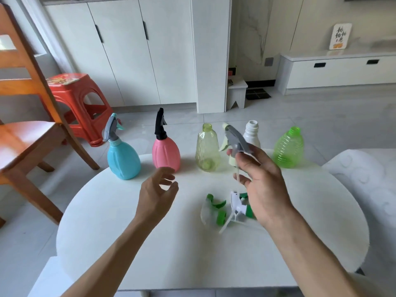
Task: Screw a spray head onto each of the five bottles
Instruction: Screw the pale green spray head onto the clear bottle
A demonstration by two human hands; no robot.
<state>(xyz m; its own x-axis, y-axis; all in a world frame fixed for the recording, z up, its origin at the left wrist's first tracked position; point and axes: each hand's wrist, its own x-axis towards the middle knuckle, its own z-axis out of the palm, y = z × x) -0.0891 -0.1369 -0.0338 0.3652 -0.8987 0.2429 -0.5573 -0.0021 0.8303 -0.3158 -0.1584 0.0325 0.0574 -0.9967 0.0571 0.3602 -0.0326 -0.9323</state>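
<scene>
The right hand point(263, 185) is gripping a grey spray head point(235, 139) above the white surface point(171, 243), near the clear yellow bottle point(207, 148). The left hand point(156, 196) is hovering open, holding nothing. No bottle is showing readable labels or brands.

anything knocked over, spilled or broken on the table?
Nothing stands out. All five bottles stand upright in a row; the blue bottle and pink bottle are capped. Two loose spray heads lie on their sides, awaiting use. The right hand holds the grey spray head.
</scene>
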